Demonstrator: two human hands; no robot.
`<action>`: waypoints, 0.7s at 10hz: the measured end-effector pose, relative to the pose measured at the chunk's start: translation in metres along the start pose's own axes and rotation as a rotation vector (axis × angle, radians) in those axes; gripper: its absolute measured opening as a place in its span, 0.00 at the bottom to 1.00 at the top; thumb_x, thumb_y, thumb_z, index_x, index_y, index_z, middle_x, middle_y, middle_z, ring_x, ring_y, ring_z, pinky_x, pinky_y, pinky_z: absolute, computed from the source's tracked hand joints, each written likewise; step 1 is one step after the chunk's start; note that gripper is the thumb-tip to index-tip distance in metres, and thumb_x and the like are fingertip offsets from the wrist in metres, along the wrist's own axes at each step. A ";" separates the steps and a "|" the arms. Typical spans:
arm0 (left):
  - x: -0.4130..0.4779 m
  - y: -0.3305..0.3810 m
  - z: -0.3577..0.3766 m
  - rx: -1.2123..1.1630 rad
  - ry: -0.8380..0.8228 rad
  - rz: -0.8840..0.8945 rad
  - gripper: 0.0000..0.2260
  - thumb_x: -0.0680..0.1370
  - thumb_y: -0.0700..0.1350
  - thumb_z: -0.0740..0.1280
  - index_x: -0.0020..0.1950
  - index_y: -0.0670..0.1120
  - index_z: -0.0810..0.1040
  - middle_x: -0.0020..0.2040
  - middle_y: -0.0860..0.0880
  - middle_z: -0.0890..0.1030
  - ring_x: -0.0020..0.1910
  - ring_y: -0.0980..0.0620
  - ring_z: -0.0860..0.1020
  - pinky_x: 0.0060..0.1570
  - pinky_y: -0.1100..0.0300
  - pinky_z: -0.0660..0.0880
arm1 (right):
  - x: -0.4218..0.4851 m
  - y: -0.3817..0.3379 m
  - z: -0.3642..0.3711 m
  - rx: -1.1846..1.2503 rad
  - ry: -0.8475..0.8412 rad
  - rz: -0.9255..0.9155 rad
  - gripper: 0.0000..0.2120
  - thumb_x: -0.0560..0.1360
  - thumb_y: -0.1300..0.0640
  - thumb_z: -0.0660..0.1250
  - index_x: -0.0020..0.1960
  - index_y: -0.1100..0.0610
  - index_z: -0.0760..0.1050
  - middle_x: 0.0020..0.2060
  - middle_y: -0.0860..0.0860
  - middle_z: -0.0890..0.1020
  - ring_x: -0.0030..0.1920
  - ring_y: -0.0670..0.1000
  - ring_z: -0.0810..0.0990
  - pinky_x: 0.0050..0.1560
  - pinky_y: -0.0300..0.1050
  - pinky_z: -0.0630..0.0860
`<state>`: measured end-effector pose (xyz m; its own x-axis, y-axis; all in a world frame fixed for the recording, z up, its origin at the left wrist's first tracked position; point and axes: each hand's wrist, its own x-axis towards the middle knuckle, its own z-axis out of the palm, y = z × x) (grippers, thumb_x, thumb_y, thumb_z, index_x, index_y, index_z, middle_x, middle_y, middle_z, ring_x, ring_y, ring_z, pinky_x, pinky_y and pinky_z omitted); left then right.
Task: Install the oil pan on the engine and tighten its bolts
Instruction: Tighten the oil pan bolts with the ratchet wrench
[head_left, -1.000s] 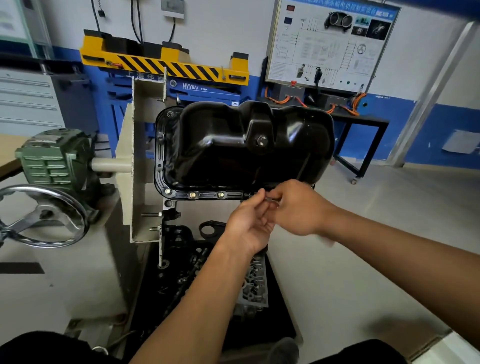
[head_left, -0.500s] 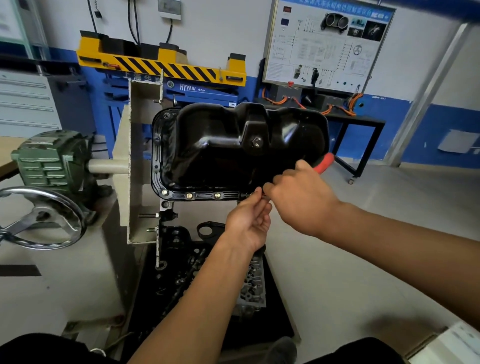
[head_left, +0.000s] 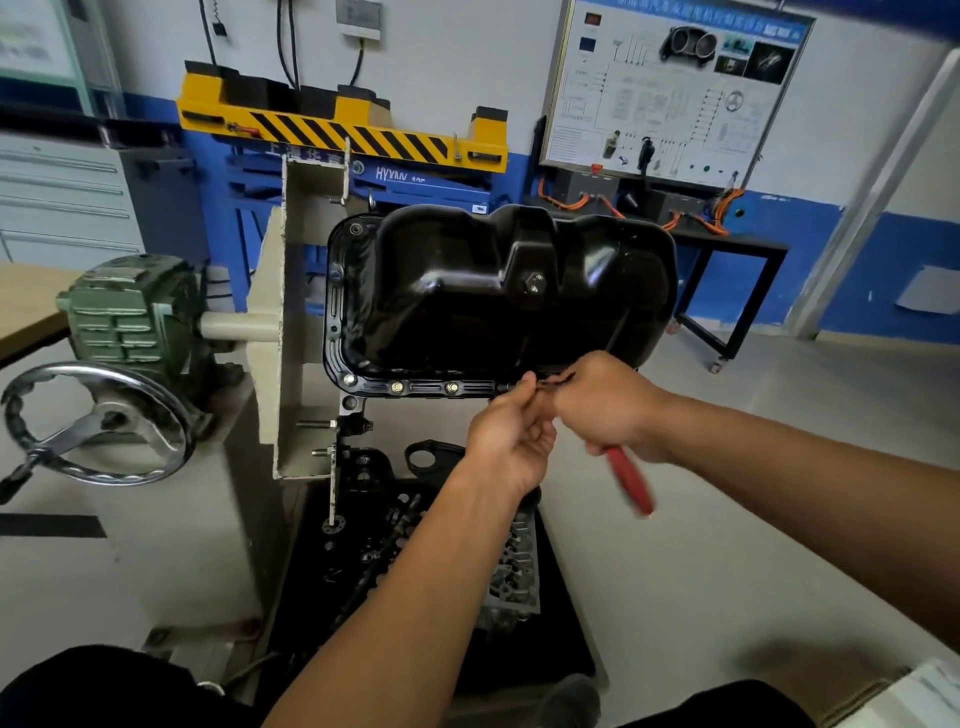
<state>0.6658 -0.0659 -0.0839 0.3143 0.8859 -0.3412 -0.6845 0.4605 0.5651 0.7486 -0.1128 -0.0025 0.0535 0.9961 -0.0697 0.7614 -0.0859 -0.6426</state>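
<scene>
At mid-frame the left hand (head_left: 511, 441) is pinching the working end of the ratchet (head_left: 628, 480) against the lower flange of the pan (head_left: 519, 291), just right of two seated bolts (head_left: 451, 387), while the right hand (head_left: 608, 410) is gripping the red handle, its long axis slanting down-right.

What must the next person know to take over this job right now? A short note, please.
Pan: in place on the stand.
Left hand: pinches the tool tip at the lower flange.
Right hand: grips the tool by its red handle.
Done: three bolts in the flange, left of the hands.
Left: the bolt under the hands, then the rest; tightness cannot be judged.
</scene>
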 end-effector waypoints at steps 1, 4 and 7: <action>0.000 -0.004 0.001 0.050 0.025 0.003 0.04 0.80 0.46 0.69 0.47 0.47 0.81 0.34 0.52 0.85 0.36 0.58 0.79 0.38 0.66 0.71 | -0.004 0.003 -0.009 -1.116 0.137 -0.378 0.05 0.74 0.60 0.64 0.40 0.55 0.70 0.32 0.48 0.69 0.37 0.54 0.77 0.34 0.47 0.69; -0.003 0.002 -0.003 -0.027 -0.031 -0.052 0.12 0.82 0.44 0.64 0.63 0.41 0.79 0.44 0.45 0.84 0.39 0.51 0.81 0.36 0.62 0.77 | 0.000 -0.003 0.017 0.768 -0.040 0.265 0.03 0.76 0.64 0.64 0.48 0.62 0.75 0.25 0.52 0.69 0.22 0.47 0.65 0.21 0.41 0.66; -0.001 -0.003 0.001 0.050 0.052 0.013 0.04 0.81 0.44 0.68 0.51 0.45 0.81 0.34 0.51 0.85 0.37 0.56 0.81 0.38 0.65 0.75 | 0.000 0.014 -0.005 -0.854 0.208 -0.323 0.08 0.76 0.54 0.65 0.41 0.56 0.72 0.31 0.48 0.72 0.36 0.53 0.79 0.32 0.44 0.67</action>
<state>0.6682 -0.0683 -0.0845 0.2707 0.8882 -0.3713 -0.6543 0.4527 0.6058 0.7626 -0.1136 -0.0083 -0.1913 0.9598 0.2055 0.9718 0.1558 0.1767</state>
